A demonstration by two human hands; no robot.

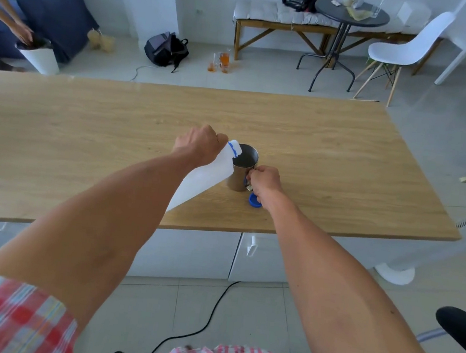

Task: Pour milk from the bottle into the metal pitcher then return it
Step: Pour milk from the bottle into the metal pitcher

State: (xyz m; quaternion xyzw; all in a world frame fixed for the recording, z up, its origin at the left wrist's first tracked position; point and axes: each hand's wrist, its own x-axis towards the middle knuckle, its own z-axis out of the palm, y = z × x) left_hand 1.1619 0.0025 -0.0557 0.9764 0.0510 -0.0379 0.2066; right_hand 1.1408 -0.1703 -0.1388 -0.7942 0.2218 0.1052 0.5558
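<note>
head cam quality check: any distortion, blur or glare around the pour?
Head view: wide-angle bending, the table edges bow and the forearms balloon near the lens; daylight is soft and even, shadows faint; the tilted bottle in the left hand is nearly blown out white; the metal pitcher, held by the right hand, shows mild reflections, no harsh glare; slight softness toward the frame corners.

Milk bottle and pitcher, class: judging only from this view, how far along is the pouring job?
Done: the blue cap is off and lies on the table. In hand: the left hand tilts the bottle, mouth over the pitcher, while the right hand holds its handle. No milk stream is discernible. Left: finish pouring, then return the bottle.
</note>
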